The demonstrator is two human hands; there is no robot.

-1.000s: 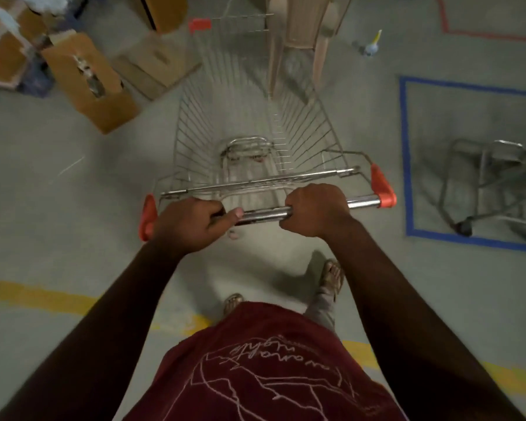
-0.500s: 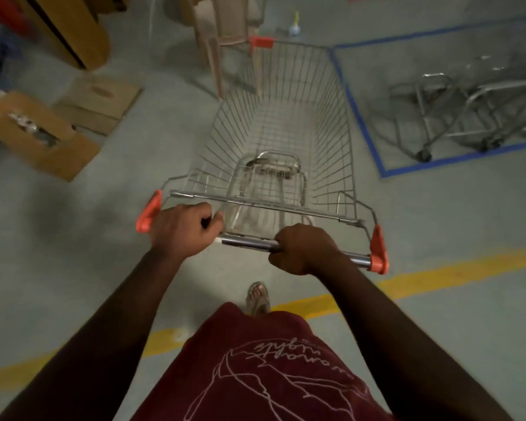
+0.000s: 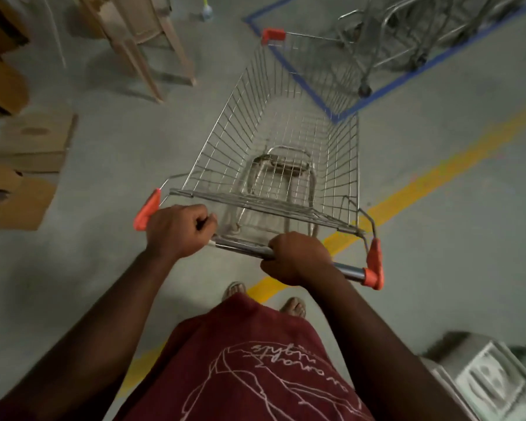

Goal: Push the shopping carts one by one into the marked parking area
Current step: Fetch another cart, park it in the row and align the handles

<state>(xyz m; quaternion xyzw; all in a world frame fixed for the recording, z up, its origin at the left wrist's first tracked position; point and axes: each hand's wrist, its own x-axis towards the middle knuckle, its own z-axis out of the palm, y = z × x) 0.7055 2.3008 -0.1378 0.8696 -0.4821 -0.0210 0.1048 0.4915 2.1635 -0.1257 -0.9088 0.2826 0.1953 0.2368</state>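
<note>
The wire shopping cart [image 3: 289, 153] stands on the grey floor [image 3: 110, 165], its basket empty and its front end reaching over the near corner of the blue tape outline [image 3: 304, 86] that marks the parking area. Both grips are curled tight around the cart's chrome handle bar [image 3: 243, 246]: the left hand [image 3: 178, 230] near the orange end cap, the right hand [image 3: 296, 258] further along. Inside the blue outline other metal carts [image 3: 407, 34] are parked. A yellow line [image 3: 419, 182] crosses the floor under the cart. A plastic chair [image 3: 140, 34] and cardboard boxes [image 3: 22, 165] sit to the left.
</note>
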